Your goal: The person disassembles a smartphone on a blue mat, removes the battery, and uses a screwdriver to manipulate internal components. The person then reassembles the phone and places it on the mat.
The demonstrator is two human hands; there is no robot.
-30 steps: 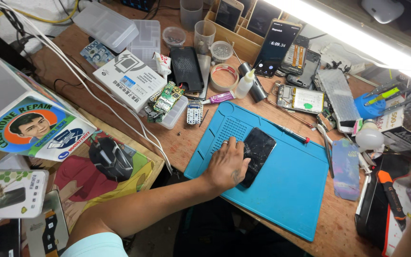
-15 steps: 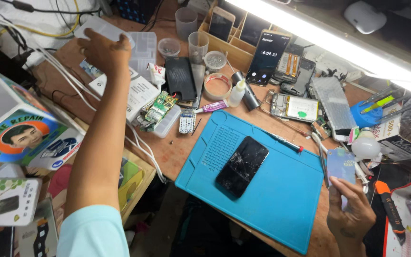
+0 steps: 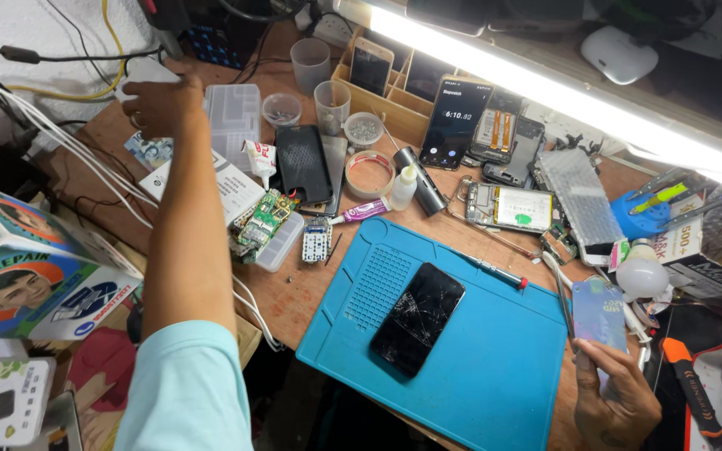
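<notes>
A black phone with a cracked screen (image 3: 419, 319) lies face up on the blue work mat (image 3: 486, 367). My left hand (image 3: 160, 102) reaches far to the back left and rests on a clear plastic parts box (image 3: 231, 117); whether the fingers grip it is hidden. My right hand (image 3: 616, 401) is at the front right, holding up a pale iridescent phone back panel (image 3: 599, 311) by its lower edge.
Around the mat lie circuit boards (image 3: 261, 221), a black phone (image 3: 302, 165), a tape roll (image 3: 369, 174), a glue bottle (image 3: 403, 188), a screwdriver (image 3: 490, 269), opened phones (image 3: 511, 207), plastic cups (image 3: 332, 107) and white cables (image 3: 85, 167). A lit tube lamp (image 3: 545, 92) runs along the back.
My left hand left the cracked phone and swung to the back left over the plastic box. My right hand came into view holding the back panel and raised it.
</notes>
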